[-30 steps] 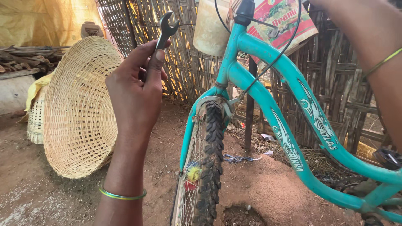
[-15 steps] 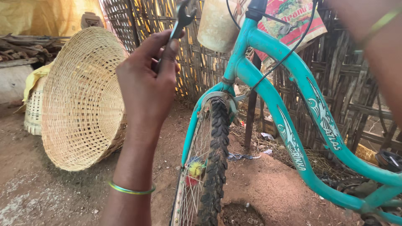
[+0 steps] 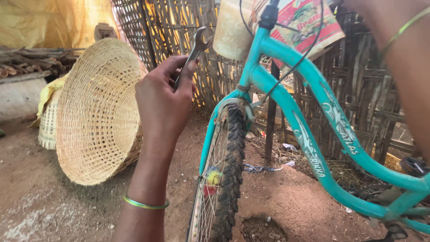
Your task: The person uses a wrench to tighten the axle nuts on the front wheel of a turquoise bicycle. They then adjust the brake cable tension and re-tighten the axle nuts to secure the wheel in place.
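My left hand (image 3: 163, 101) is raised in front of me and holds a metal open-ended spanner (image 3: 195, 50) between fingers and thumb, its jaw pointing up. A green bangle sits on that wrist. Just right of the spanner stands a teal bicycle (image 3: 309, 130) with its front wheel (image 3: 224, 179) and knobbly tyre on the dirt. A pale bucket-like container (image 3: 230, 31) hangs near the bicycle's head tube. My right forearm (image 3: 403, 62) crosses the upper right corner; the hand itself is out of view.
A large woven cone-shaped basket (image 3: 96, 112) lies on its side at left, with a smaller basket (image 3: 47, 125) behind it. A woven bamboo wall (image 3: 179, 27) runs behind the bicycle. Firewood (image 3: 22, 62) is stacked at far left. A small hole (image 3: 264, 228) is in the dirt floor.
My left hand with the spanner has shifted to the right, closer to the bicycle's head tube and the pale container. The view has swung slightly left.
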